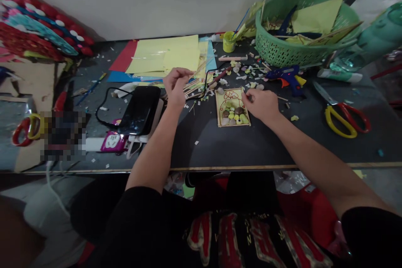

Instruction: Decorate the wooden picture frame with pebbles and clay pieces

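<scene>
A small stick-framed picture (233, 99) lies on the dark table in front of me. Painted and plain pebbles (234, 114) cover its lower part, with a reddish-brown line drawing above them. My right hand (263, 104) is closed at the frame's upper right edge; whatever its fingertips hold is hidden. Left of the picture, my left hand (176, 85) is raised with thumb and fingers pinched together. Thin wooden sticks (194, 85) lie right beside its fingertips, and I cannot make out whether one is between them.
Yellow paper sheets (163, 56) lie behind my left hand. A green basket (282, 50), a blue glue gun (290, 78) and scissors (341, 117) are on the right. A black phone (140, 109) with cables sits left. Paper scraps and pebbles litter the back; a person sits at far left.
</scene>
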The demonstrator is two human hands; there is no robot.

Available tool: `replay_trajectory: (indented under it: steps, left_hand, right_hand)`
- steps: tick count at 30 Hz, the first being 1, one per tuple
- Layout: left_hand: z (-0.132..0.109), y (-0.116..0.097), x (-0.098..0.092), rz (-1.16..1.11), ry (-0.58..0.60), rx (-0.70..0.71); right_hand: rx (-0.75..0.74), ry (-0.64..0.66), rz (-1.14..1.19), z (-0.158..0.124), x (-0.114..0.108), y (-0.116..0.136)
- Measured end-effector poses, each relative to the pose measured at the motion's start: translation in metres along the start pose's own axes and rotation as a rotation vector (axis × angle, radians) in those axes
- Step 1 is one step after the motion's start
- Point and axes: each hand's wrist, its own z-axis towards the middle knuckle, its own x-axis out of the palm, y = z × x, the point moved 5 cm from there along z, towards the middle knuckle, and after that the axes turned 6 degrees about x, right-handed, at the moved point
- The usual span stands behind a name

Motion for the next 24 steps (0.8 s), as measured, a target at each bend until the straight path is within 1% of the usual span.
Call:
replay_trajectory:
  steps: [3,5,7,8,10,11,13,16,18,20,22,24]
  left_hand:
    - [-0.005,0.009,0.002,-0.078,-0.017,-0.102]
    - [-0.007,0.015,0.003,-0.168,-0.090,-0.164]
    - [-0.007,0.019,0.001,-0.247,-0.178,-0.212]
    - [-0.006,0.020,0.000,-0.267,-0.209,-0.230]
    - [-0.004,0.020,-0.001,-0.265,-0.240,-0.242]
    - [-0.004,0.020,-0.001,-0.256,-0.244,-0.238]
    - [-0.005,0.018,0.001,-0.242,-0.232,-0.227]
    - [-0.010,0.015,0.005,-0.190,-0.211,-0.212]
    - [-0.014,0.011,0.008,-0.073,-0.150,-0.181]
    - [-0.018,0.005,0.012,0.085,-0.026,-0.111]
    - [-0.023,-0.001,0.016,0.228,0.113,-0.018]
    - [-0.027,-0.006,0.021,0.335,0.237,0.083]
  right_hand:
    - [0.001,0.006,-0.018,0.001,0.001,-0.001]
    - [0.015,-0.021,-0.047,0.003,-0.007,-0.006]
    - [0.058,-0.089,-0.074,0.008,-0.024,-0.017]
    - [0.095,-0.143,-0.078,0.011,-0.035,-0.025]
    - [0.173,-0.239,-0.064,0.016,-0.054,-0.039]
    - [0.196,-0.263,-0.063,0.018,-0.059,-0.044]
    - [0.209,-0.265,-0.074,0.020,-0.058,-0.048]
    - [0.147,-0.208,-0.089,0.019,-0.035,-0.038]
    - [0.079,-0.139,-0.097,0.015,-0.016,-0.026]
    - [0.032,-0.083,-0.106,0.012,-0.005,-0.015]
    - [0.026,-0.052,-0.117,0.010,-0.005,-0.010]
    - [0.055,-0.026,-0.128,0.010,-0.015,-0.013]
